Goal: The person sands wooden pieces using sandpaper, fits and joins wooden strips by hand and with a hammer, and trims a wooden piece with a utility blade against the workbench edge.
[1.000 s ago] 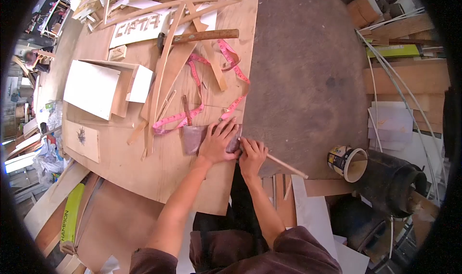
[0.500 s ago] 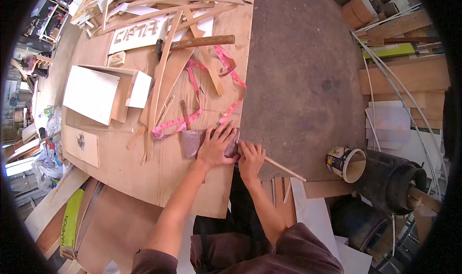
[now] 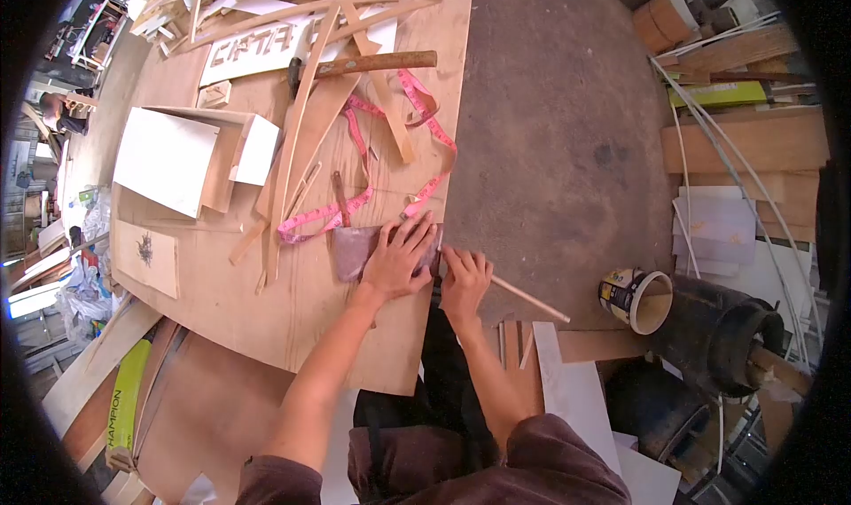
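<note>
My left hand [image 3: 397,261] lies with fingers spread, pressing on a flat greyish-purple piece [image 3: 352,253] at the right edge of the wooden table. What this piece is I cannot tell. Just past the edge, my right hand [image 3: 465,279] is closed around a thin wooden stick [image 3: 532,299], whose far end points down to the right over the floor. The stick's near end is hidden by my fingers. A pink measuring tape [image 3: 359,137] lies looped beyond my hands, and a short brown stick [image 3: 340,196] lies above the greyish-purple piece.
A wooden-handled hammer [image 3: 377,62] rests among wood strips [image 3: 306,133]. On the left are a white-faced box [image 3: 168,161] and a board with a small pile of nails [image 3: 160,270]. A paint bucket [image 3: 654,303] and a black drum [image 3: 718,332] stand right. Another person [image 3: 66,115] is far left.
My right hand has shifted slightly up and to the right with the stick. My left hand stays spread on the greyish-purple piece. The view has turned a little.
</note>
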{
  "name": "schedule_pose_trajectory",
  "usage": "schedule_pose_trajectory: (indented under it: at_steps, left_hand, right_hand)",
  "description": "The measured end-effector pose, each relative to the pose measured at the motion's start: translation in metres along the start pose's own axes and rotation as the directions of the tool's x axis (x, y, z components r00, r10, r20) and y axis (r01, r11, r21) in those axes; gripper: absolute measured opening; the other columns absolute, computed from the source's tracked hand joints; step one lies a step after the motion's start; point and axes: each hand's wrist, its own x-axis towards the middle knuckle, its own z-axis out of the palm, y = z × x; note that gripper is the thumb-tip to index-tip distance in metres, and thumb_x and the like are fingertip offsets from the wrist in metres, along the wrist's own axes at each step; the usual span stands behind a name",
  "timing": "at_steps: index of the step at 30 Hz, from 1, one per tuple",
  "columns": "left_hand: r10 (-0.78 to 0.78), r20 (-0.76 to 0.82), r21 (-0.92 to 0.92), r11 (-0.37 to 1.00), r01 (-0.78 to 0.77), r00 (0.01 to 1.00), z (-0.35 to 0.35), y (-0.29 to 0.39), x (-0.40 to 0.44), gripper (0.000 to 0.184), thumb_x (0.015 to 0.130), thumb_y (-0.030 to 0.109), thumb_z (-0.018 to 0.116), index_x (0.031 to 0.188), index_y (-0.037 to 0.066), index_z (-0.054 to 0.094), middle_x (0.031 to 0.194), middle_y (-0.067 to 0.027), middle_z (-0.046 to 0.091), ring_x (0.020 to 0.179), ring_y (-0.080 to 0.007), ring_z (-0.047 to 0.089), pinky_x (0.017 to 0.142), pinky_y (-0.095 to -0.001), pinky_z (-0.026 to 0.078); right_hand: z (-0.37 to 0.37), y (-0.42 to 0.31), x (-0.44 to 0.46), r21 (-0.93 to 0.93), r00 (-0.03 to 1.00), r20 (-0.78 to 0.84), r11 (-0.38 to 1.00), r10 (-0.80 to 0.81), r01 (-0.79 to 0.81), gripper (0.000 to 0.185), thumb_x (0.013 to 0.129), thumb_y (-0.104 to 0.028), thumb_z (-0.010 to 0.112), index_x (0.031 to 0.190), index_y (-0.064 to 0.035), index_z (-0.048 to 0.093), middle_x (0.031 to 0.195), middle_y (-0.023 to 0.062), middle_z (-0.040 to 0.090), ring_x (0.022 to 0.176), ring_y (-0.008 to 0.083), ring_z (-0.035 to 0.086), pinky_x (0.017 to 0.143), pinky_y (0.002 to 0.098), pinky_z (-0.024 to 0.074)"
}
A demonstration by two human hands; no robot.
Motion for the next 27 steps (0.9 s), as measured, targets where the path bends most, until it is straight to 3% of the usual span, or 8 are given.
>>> schedule_pose_trajectory:
  at_steps: [5, 8, 11, 13, 17, 20, 22, 27]
  left_hand:
    - [-0.014, 0.005, -0.078, 0.997, 0.014, 1.000, 0.000, 0.001, 0.000, 0.080, 0.078, 0.039, 0.061, 0.147, 0.004, 0.041, 0.160, -0.0117, 0.031, 0.147, -0.0280, 0.027, 0.116, -0.0513, 0.021]
    - [0.000, -0.017, -0.052, 0.999, 0.000, 1.000, 0.004, -0.001, 0.000, 0.080, 0.078, 0.040, 0.061, 0.147, 0.004, 0.042, 0.161, -0.0117, 0.031, 0.147, -0.0276, 0.027, 0.115, -0.0519, 0.022]
    - [0.007, -0.021, -0.071, 0.997, -0.008, 1.000, -0.001, -0.003, -0.001, 0.079, 0.078, 0.040, 0.060, 0.147, 0.004, 0.043, 0.161, -0.0115, 0.030, 0.146, -0.0272, 0.027, 0.115, -0.0522, 0.023]
    - [-0.011, 0.000, -0.057, 0.998, 0.011, 1.000, -0.001, 0.000, -0.001, 0.080, 0.078, 0.040, 0.061, 0.147, 0.004, 0.043, 0.161, -0.0112, 0.029, 0.146, -0.0271, 0.027, 0.114, -0.0525, 0.024]
    - [-0.009, -0.008, -0.046, 0.999, 0.009, 1.000, 0.002, 0.000, 0.000, 0.080, 0.077, 0.040, 0.061, 0.147, 0.004, 0.043, 0.161, -0.0109, 0.030, 0.146, -0.0270, 0.028, 0.114, -0.0526, 0.024]
    - [0.004, -0.005, -0.033, 0.999, -0.004, 1.000, 0.001, -0.003, -0.001, 0.080, 0.077, 0.040, 0.060, 0.147, 0.005, 0.042, 0.161, -0.0105, 0.030, 0.146, -0.0264, 0.028, 0.114, -0.0527, 0.024]
    - [-0.014, 0.006, -0.083, 0.996, 0.015, 1.000, 0.000, -0.001, -0.001, 0.081, 0.076, 0.039, 0.061, 0.147, 0.005, 0.042, 0.161, -0.0101, 0.030, 0.146, -0.0254, 0.029, 0.114, -0.0524, 0.024]
    - [-0.001, -0.015, -0.048, 0.999, 0.000, 1.000, 0.003, -0.001, 0.000, 0.081, 0.075, 0.039, 0.062, 0.147, 0.005, 0.043, 0.161, -0.0103, 0.031, 0.145, -0.0253, 0.030, 0.114, -0.0515, 0.024]
  right_hand:
    - [-0.003, -0.002, -0.026, -0.024, 1.000, 0.028, 1.000, 0.014, -0.013, 0.041, 0.073, 0.003, 0.062, 0.111, -0.0114, 0.070, 0.098, 0.0030, 0.066, 0.093, 0.0261, 0.057, 0.082, 0.0421, 0.0411]
    - [0.000, 0.000, -0.004, -0.017, 0.999, -0.012, 0.999, -0.049, 0.049, 0.042, 0.072, 0.002, 0.062, 0.112, -0.0115, 0.070, 0.099, 0.0028, 0.067, 0.093, 0.0259, 0.058, 0.081, 0.0423, 0.0410]
    - [0.007, -0.004, 0.001, -0.002, 0.998, -0.061, 1.000, 0.004, -0.004, 0.042, 0.073, 0.002, 0.063, 0.112, -0.0111, 0.069, 0.100, 0.0026, 0.067, 0.094, 0.0256, 0.058, 0.082, 0.0419, 0.0410]
    - [0.001, -0.007, -0.023, -0.034, 0.999, 0.013, 0.998, 0.046, -0.045, 0.039, 0.074, 0.002, 0.062, 0.110, -0.0105, 0.069, 0.100, 0.0029, 0.067, 0.094, 0.0260, 0.058, 0.082, 0.0426, 0.0409]
    - [0.002, -0.006, 0.005, -0.044, 1.000, -0.016, 0.999, 0.009, -0.009, 0.029, 0.080, 0.000, 0.063, 0.106, -0.0117, 0.071, 0.098, 0.0016, 0.068, 0.093, 0.0252, 0.059, 0.081, 0.0398, 0.0398]
    - [0.007, -0.011, 0.020, -0.041, 0.994, -0.100, 0.998, 0.045, -0.050, 0.032, 0.079, 0.001, 0.062, 0.105, -0.0135, 0.071, 0.097, 0.0003, 0.068, 0.093, 0.0249, 0.059, 0.080, 0.0393, 0.0395]
    - [0.001, -0.013, -0.006, -0.050, 0.997, 0.004, 0.996, 0.080, -0.080, 0.032, 0.079, 0.003, 0.061, 0.106, -0.0119, 0.071, 0.098, 0.0018, 0.068, 0.094, 0.0259, 0.058, 0.082, 0.0400, 0.0399]
    - [0.006, -0.007, 0.015, -0.033, 0.999, -0.046, 0.999, 0.020, -0.022, 0.038, 0.073, 0.001, 0.063, 0.108, -0.0099, 0.070, 0.101, 0.0032, 0.067, 0.094, 0.0258, 0.058, 0.081, 0.0419, 0.0410]
